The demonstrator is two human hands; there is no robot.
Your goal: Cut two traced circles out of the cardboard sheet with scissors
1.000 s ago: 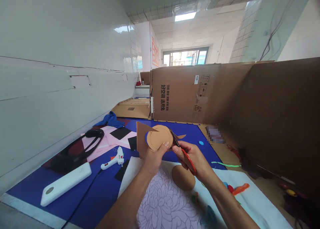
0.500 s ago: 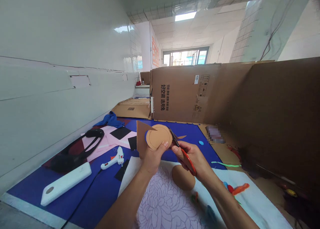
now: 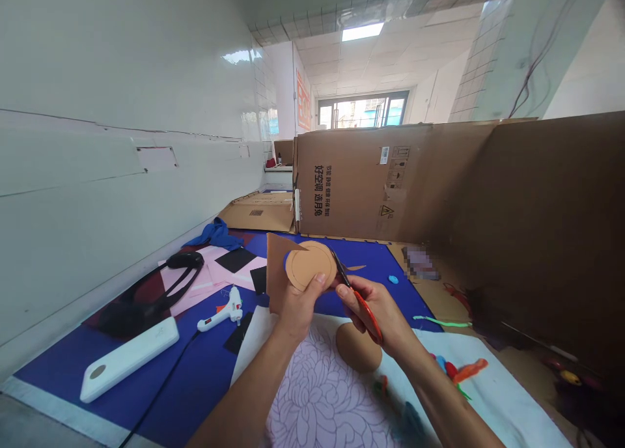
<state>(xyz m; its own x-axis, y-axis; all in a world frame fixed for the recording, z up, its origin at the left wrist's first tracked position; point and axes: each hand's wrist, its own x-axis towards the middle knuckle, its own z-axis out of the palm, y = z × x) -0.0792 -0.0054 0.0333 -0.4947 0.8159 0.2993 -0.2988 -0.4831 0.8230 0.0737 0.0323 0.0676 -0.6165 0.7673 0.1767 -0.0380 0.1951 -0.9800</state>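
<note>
My left hand (image 3: pixel 301 308) pinches a tan sheet of card or felt (image 3: pixel 310 260), thumb on top, at its lower edge. The sheet has a rounded part with a circle line drawn inside its rim and an angular flap at its left. In my right hand (image 3: pixel 372 305) are red-handled scissors (image 3: pixel 366 314), their dark blades at the right edge of the rounded part. A thin tan offcut (image 3: pixel 355 267) shows just beyond the blades. Below my hands, a tan oval piece (image 3: pixel 359 348) lies on a white sheet with a line-drawn flower (image 3: pixel 322 396).
On the blue table (image 3: pixel 180 370) at left are a white glue gun (image 3: pixel 222 312) with its cord, a long white device (image 3: pixel 129 360), black squares (image 3: pixel 236 260) and a black strapped item (image 3: pixel 183 260). Colourful wool bits (image 3: pixel 466 370) lie right. A cardboard wall (image 3: pixel 361 181) stands behind.
The tan sheet and my left hand have shifted very slightly. The scissors stay at the right edge of the rounded part, and the surroundings look the same.
</note>
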